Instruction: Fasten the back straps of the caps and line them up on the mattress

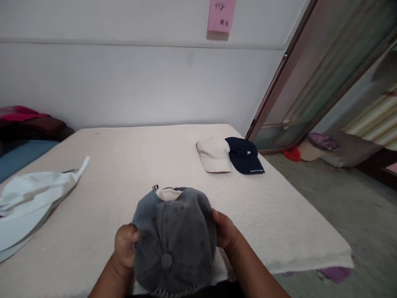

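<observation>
A faded grey-blue baseball cap (182, 236) is held between my two hands at the near edge of the table. Its crown and top button face up, and the back opening with a small metal buckle points away from me. My left hand (125, 247) grips the cap's left side, thumb on the cloth. On the right side, my right hand (226, 230) is closed on the edge, with some fingers hidden behind the fabric. The cap's brim is out of sight.
A beige cap (214, 154) and a navy cap (243, 155) lie side by side at the back right of the cloth-covered table (130, 165). White caps (31, 198) lie at the left. Behind stands a white wall with a pink note (221, 15); a sliding door (288, 82) is right.
</observation>
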The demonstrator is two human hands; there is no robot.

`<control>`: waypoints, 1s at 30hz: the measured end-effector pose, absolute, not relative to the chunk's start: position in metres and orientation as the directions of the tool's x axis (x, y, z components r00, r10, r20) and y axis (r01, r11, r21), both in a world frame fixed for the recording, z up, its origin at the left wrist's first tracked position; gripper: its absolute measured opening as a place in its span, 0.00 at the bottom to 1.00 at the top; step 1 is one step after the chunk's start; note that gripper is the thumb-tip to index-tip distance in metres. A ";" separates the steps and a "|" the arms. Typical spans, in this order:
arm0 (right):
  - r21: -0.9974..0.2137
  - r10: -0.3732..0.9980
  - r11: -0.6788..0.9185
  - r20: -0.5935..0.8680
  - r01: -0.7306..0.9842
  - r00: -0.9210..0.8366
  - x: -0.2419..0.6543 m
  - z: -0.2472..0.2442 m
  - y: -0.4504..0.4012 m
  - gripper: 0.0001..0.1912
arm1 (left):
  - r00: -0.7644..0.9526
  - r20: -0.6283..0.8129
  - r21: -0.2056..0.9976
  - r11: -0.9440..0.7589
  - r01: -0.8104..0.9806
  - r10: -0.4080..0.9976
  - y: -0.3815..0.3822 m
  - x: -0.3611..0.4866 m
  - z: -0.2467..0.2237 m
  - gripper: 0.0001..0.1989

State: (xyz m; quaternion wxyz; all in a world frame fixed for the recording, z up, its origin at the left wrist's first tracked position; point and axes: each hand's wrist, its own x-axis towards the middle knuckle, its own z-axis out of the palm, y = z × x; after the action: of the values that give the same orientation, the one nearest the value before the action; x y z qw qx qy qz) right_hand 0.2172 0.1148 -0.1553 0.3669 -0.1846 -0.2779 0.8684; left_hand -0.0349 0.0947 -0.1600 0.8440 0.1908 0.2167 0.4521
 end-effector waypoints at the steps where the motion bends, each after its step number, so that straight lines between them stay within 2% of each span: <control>1: -0.599 0.768 -0.566 -0.133 -0.567 -0.626 0.217 -0.155 0.116 0.24 | 0.528 -0.196 0.522 0.543 -0.658 0.827 0.094 -0.034 -0.159 0.09; 4: -0.614 0.822 -0.500 -0.116 -0.610 -0.557 0.217 -0.153 0.123 0.19 | 0.604 -0.241 0.563 0.616 -0.551 0.760 0.091 -0.032 -0.154 0.11; 8: -0.634 0.859 -0.432 -0.072 -0.642 -0.507 0.217 -0.152 0.132 0.13 | 0.597 -0.305 0.610 0.634 -0.476 0.742 0.092 -0.031 -0.148 0.10; 10: -0.654 0.862 -0.422 -0.073 -0.629 -0.502 0.219 -0.151 0.135 0.09 | 0.560 -0.328 0.566 0.633 -0.528 0.760 0.096 -0.029 -0.145 0.06; 12: -0.688 0.854 -0.419 -0.077 -0.592 -0.515 0.220 -0.148 0.136 0.08 | 0.506 -0.397 0.498 0.643 -0.582 0.766 0.101 -0.026 -0.143 0.11; 14: -0.726 0.843 -0.414 -0.078 -0.549 -0.532 0.220 -0.145 0.137 0.11 | 0.443 -0.453 0.466 0.629 -0.622 0.773 0.109 -0.023 -0.141 0.12; 16: -0.766 0.833 -0.404 -0.081 -0.500 -0.547 0.218 -0.143 0.137 0.16 | 0.370 -0.421 0.502 0.553 -0.665 0.828 0.116 -0.023 -0.140 0.10; 19: -0.822 0.807 -0.399 -0.104 -0.407 -0.581 0.216 -0.143 0.138 0.16 | 0.282 -0.327 0.568 0.426 -0.704 0.902 0.125 -0.026 -0.140 0.16; 23: -0.877 0.798 -0.390 -0.171 -0.280 -0.577 0.218 -0.147 0.143 0.12 | 0.176 -0.464 0.602 0.454 -0.657 0.868 0.127 -0.029 -0.139 0.08; 26: -0.882 0.860 -0.341 -0.154 -0.324 -0.487 0.219 -0.150 0.147 0.11 | 0.057 -0.479 0.713 0.426 -0.557 0.876 0.125 -0.027 -0.135 0.07; 28: -0.866 0.902 -0.294 -0.111 -0.404 -0.418 0.220 -0.152 0.150 0.11 | 0.092 -0.412 0.785 0.404 -0.469 0.907 0.124 -0.025 -0.133 0.11; 30: -0.833 0.931 -0.261 -0.083 -0.488 -0.356 0.221 -0.155 0.153 0.09 | 0.161 -0.370 0.820 0.403 -0.406 0.915 0.123 -0.024 -0.132 0.10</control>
State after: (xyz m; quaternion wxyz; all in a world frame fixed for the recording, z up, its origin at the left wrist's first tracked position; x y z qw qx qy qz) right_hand 0.2208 0.1534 -0.1546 0.4822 -0.2989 -0.3703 0.7355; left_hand -0.0236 0.1231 -0.1324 0.7072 0.2836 0.4486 0.4672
